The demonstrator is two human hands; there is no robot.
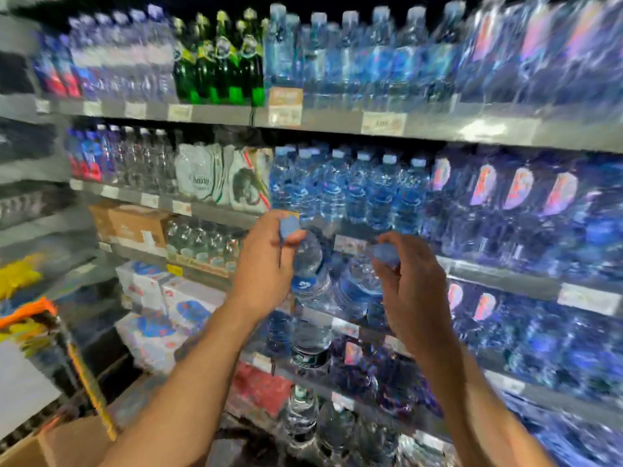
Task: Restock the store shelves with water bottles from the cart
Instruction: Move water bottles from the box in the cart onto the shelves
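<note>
- Head view, far left: a cardboard box point(135, 224) sits at the left end of a shelf.
- Left hand point(269, 261) pinches the cap of a water bottle point(310, 267), which hangs upright below the fingers.
- Right hand point(411, 284) grips a second bottle point(357, 284) by its cap, just beside the first.
- Both bottles are in front of the shelf edge point(505, 274); I judge the hands equally near, but the open room behind is blurred.

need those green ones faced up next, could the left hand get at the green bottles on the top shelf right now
Probably not yet. The left hand already grips a water bottle by its cap, and the green bottles stand two shelves higher. Nothing blocks them in front, but the hand would need freeing first.
</note>
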